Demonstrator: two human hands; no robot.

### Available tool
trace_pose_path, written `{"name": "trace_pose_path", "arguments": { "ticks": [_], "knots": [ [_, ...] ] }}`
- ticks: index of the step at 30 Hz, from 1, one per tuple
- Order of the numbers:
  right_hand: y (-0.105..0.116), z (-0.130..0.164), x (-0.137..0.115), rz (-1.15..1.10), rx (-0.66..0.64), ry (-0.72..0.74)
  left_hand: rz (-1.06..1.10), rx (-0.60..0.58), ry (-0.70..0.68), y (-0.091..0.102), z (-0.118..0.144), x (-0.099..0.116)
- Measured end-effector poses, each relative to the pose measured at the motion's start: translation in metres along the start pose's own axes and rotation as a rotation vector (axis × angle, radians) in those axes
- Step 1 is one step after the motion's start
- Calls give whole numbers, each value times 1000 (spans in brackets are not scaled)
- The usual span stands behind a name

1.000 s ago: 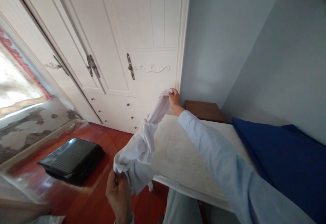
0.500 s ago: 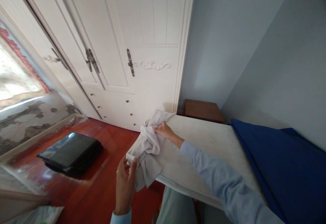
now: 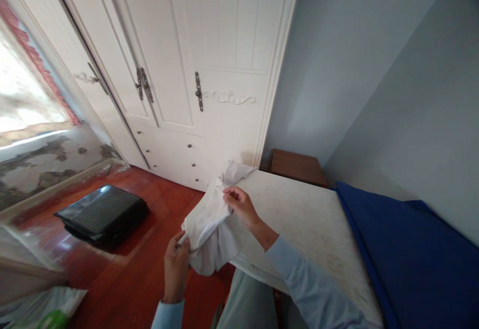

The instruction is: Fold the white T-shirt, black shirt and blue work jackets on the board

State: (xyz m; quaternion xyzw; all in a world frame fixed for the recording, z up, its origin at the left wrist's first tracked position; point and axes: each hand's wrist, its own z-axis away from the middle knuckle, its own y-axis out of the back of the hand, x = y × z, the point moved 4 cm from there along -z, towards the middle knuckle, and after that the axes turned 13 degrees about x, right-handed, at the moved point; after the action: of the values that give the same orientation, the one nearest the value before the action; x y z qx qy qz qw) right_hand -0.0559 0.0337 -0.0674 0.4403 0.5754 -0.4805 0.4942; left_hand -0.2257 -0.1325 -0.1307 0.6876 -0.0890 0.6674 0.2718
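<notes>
Head view: a person seated at the corner of a white table (image 3: pixel 299 219) is gripping a crumpled white cloth (image 3: pixel 211 229) in both hands. The left hand (image 3: pixel 175 264), low over the floor, is closing thumb and fingers on the cloth's lower edge, while the right hand (image 3: pixel 239 204) is pinching its upper part between curled fingertips just above the tabletop. Holding it at two ends this way appears to be keeping the fabric partly stretched rather than bunched; its far corner is lying on the table's edge, and the bulk is sagging off the near corner between the hands. Pale blue sleeves are covering both forearms. The tabletop is showing faint grey marks. Behind it, a white wardrobe (image 3: pixel 194 69) with dark metal handles is filling the wall. A blue cushion (image 3: pixel 411 249) is lying at the right, a small brown stand (image 3: pixel 297 166) is sitting in the corner, and a black case (image 3: pixel 101 214) is resting on the red wooden floor (image 3: pixel 123 284).
</notes>
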Motion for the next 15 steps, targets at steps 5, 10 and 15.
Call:
{"name": "trace_pose_path", "arguments": {
  "ticks": [5,10,15],
  "knots": [
    [-33,35,19,149,-280,109,-17,75,-252,5,0,19],
    [-54,57,37,329,-553,38,-25,60,-281,2,2,32],
    [-43,67,40,181,-864,-244,-235,-154,-320,-17,3,35]
  ]
}}
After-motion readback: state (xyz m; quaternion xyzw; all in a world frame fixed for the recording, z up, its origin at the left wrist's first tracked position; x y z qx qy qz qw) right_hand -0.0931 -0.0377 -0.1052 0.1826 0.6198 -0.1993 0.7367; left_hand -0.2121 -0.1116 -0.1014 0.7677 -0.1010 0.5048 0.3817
